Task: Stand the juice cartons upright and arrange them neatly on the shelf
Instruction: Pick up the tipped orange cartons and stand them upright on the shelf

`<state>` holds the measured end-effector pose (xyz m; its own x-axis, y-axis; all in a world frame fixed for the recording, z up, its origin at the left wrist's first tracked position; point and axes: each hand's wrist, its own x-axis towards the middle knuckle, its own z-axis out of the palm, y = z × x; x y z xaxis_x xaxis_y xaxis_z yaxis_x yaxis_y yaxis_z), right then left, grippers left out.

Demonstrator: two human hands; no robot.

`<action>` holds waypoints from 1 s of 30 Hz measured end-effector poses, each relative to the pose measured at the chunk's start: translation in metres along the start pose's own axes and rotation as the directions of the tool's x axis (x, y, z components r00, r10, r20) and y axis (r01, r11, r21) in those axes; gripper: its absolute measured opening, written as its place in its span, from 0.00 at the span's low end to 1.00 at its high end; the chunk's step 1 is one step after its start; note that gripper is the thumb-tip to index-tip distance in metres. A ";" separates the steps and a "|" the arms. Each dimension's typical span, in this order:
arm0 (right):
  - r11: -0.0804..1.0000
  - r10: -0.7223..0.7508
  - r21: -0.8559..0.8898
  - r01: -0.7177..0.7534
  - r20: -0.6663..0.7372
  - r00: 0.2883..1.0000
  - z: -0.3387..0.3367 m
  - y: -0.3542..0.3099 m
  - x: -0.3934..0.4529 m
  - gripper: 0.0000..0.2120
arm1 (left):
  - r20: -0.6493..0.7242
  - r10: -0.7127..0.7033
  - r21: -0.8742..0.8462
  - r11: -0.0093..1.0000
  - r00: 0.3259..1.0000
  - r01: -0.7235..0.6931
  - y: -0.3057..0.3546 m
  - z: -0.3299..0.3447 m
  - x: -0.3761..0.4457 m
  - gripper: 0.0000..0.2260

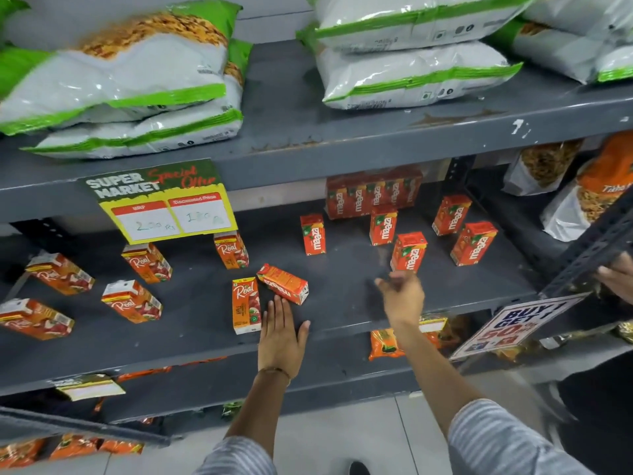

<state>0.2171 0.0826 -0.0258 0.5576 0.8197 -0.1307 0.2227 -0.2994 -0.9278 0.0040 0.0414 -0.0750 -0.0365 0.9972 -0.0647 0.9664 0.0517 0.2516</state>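
Small orange juice cartons are scattered on the dark grey middle shelf (342,296). One Maaza carton (283,283) lies on its side, with a flat Real carton (246,305) beside it. My left hand (283,332) rests open, fingers spread, just below these two and touching neither. My right hand (402,296) hovers open, slightly blurred, right below an upright Maaza carton (409,252). Several more Maaza cartons (383,225) stand upright behind it, and a row of them (371,195) lines the back. Several Real cartons (132,301) lie tilted at the left.
A price sign (164,204) hangs from the shelf above, which holds white and green snack bags (414,77). A "Buy 1 Get 1" sign (513,325) hangs at the right. Another person's hand (618,281) grips the right shelf frame. Orange packets (385,344) sit below.
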 end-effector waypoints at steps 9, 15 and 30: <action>0.756 -0.156 -0.349 0.554 0.725 0.670 0.093 -0.062 -0.044 0.27 | -0.049 0.022 0.006 1.000 0.999 -0.022 -0.028 -0.005 -0.009 0.31; 0.680 -0.125 -0.434 0.591 0.725 0.677 0.110 -0.068 -0.049 0.17 | -0.039 0.058 -0.051 0.997 0.998 -0.060 -0.036 -0.006 -0.007 0.31; 0.915 -0.251 0.368 -0.165 0.840 0.481 0.004 -0.083 -0.053 0.18 | -0.084 0.075 -0.030 0.996 0.994 -0.078 -0.041 0.003 -0.007 0.31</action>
<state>0.1658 0.0656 0.0572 -0.4595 0.8796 -0.1231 -0.1825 -0.2292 -0.9561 -0.0351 0.0317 -0.0874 0.0150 0.9992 0.0360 0.9581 -0.0247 0.2852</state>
